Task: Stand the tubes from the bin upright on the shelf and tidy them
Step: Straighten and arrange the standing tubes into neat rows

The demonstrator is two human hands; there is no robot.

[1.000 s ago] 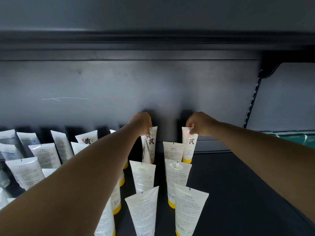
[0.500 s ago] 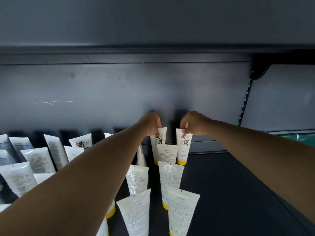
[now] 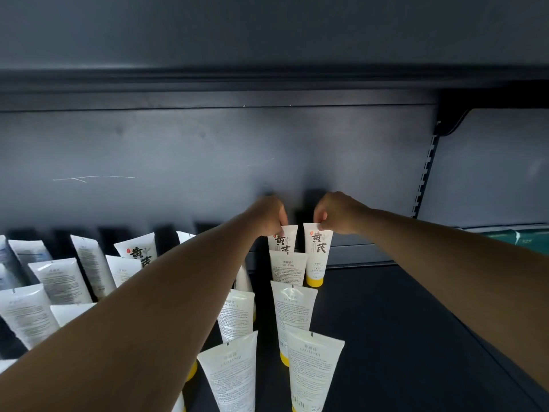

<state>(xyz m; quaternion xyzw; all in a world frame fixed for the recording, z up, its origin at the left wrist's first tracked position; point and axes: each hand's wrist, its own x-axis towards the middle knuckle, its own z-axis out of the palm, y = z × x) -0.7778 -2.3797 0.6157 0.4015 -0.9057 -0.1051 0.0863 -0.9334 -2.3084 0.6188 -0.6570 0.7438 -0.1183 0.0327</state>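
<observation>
Both arms reach to the back of a dark shelf. My left hand pinches the crimped top of a white tube with black characters. My right hand pinches the top of a matching tube with a yellow cap, standing upright right beside it. In front of them, several white tubes with yellow caps stand upright in two rows running toward me. The bin is out of view.
Several more white tubes stand or lean on the left part of the shelf, partly behind my left forearm. The grey back wall is close behind the hands. A slotted upright and a green pack are at the right.
Both hands have drawn closer together, bringing the two back tubes side by side. The left tube moved right, from a tilted position to behind the front rows.
</observation>
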